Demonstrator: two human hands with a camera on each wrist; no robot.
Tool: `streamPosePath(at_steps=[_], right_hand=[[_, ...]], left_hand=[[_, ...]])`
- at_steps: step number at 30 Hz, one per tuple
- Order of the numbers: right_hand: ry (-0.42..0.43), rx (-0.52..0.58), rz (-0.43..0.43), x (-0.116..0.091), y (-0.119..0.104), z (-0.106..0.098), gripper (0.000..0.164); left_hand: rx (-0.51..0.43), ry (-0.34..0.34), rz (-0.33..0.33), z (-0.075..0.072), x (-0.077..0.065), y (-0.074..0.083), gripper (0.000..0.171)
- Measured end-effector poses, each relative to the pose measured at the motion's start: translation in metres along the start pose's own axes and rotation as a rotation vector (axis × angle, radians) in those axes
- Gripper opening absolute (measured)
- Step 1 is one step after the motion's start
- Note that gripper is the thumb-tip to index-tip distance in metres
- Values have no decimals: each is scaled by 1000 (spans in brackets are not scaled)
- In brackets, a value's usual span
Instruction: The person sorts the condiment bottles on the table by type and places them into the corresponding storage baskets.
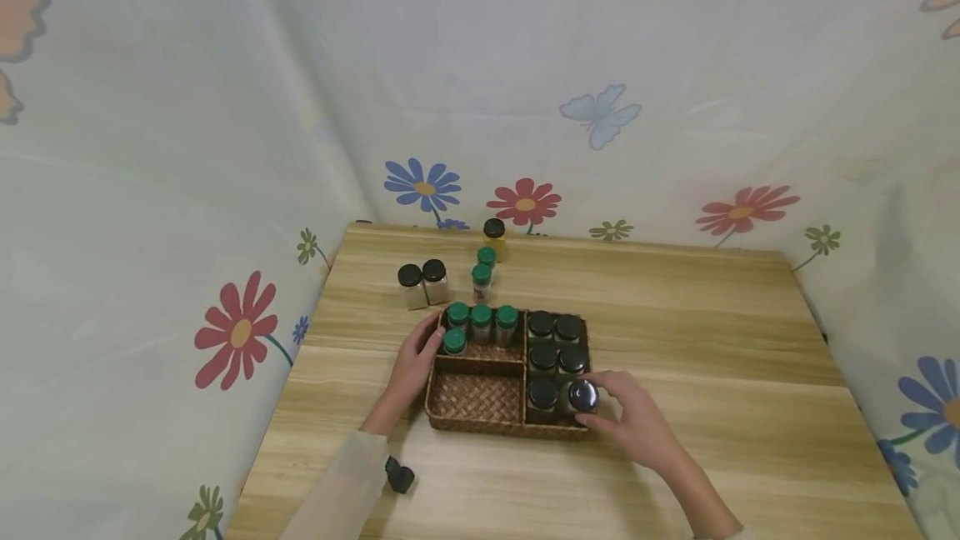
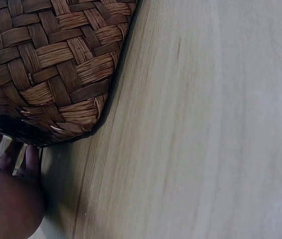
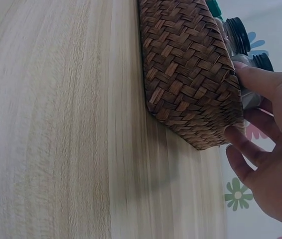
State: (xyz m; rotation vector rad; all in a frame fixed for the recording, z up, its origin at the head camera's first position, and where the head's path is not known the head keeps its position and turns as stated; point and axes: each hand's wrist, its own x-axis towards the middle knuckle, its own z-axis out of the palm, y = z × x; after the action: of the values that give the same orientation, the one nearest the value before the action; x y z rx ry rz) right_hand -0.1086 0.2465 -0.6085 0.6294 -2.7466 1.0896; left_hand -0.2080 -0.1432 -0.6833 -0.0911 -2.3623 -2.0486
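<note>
A brown woven basket (image 1: pixel 480 430) with compartments lies on the table. My left hand (image 1: pixel 411 363) holds the basket's left side, its thumb near the rim; in the left wrist view its fingers (image 2: pixel 12 158) bend close to the woven wall. At the front right corner, my right hand (image 1: pixel 633 417) pinches a black-lidded jar (image 1: pixel 582 396) between thumb and fingers, inside the right compartment. Several other black-lidded jars (image 1: pixel 542 357) fill that compartment around it. Green-capped spice bottles (image 1: pixel 482 319) stand in the back left compartment. Only bare weave shows in the front left compartment (image 1: pixel 478 398).
Behind the basket stand two black-lidded jars (image 1: pixel 422 286), two green-capped bottles (image 1: pixel 482 277) and a black-capped bottle (image 1: pixel 495 238) with yellowish contents. A small black object (image 1: pixel 401 477) lies by the left sleeve (image 1: pixel 341 486). Flower-printed sheeting (image 1: pixel 480 90) encloses the wooden table (image 1: pixel 697 332).
</note>
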Motion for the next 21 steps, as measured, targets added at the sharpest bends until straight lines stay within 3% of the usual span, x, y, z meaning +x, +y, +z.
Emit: streamPosePath(at_steps=[11, 21], right_hand=[[-11, 39, -29, 2, -3, 2, 55], [-71, 140, 20, 5, -4, 2, 53]], left_hand=[[-1, 13, 1, 0, -2, 3, 54], [0, 9, -5, 0, -3, 6, 55]])
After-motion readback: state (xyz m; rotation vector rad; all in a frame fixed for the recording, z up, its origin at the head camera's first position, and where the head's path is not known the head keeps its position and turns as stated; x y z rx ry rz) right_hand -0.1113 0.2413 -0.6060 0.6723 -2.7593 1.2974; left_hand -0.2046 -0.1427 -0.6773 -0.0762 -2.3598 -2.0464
